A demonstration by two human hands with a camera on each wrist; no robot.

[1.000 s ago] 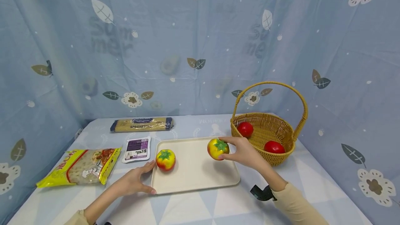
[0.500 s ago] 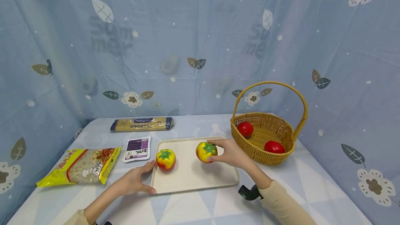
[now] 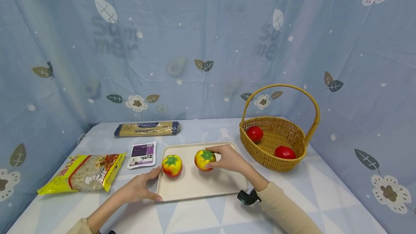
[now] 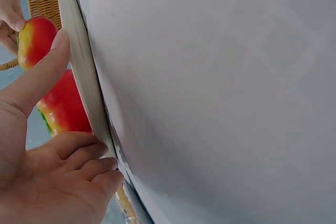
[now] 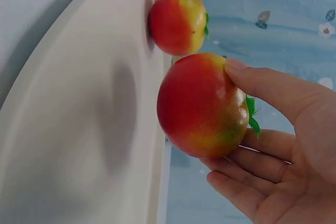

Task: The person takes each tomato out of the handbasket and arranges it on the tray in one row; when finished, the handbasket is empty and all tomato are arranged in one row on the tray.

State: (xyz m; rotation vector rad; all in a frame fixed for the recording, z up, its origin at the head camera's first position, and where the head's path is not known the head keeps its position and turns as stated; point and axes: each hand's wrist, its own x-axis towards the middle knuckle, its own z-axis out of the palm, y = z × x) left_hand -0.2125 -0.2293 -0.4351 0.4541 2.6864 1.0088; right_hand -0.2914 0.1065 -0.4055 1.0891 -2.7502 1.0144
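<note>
From where I stood, the right hand (image 3: 229, 159) was grasping a red-and-yellow fruit (image 3: 204, 160), thumb on its near side and fingers on the far, over the middle of a cream tray (image 3: 195, 189). Seen from the head, the fruit showed mostly its yellow top and green leaves; the right wrist view gave its broad red underside, with a shadow on the tray apart from it, so it hung clear of the surface. That view also showed the lower fingers spread behind the thumb, which the head view hid.

The left hand (image 3: 139, 187) gripped nothing. It lay loosely spread at the tray's left edge, thumb by the near corner; the left wrist view showed its fingertips lined up against the rim, a detail lost from above. Just inside that rim, between thumb and fingers in that view, sat a second fruit (image 3: 172, 165), like the first.

Only the head view laid out the whole table. On the right stood a wicker basket (image 3: 282, 167) with two red pieces (image 3: 285, 152) in it. To the left lay a yellow bag (image 3: 84, 173) and a purple-labelled packet (image 3: 142, 155), and at the far left a spaghetti pack (image 3: 147, 129).
</note>
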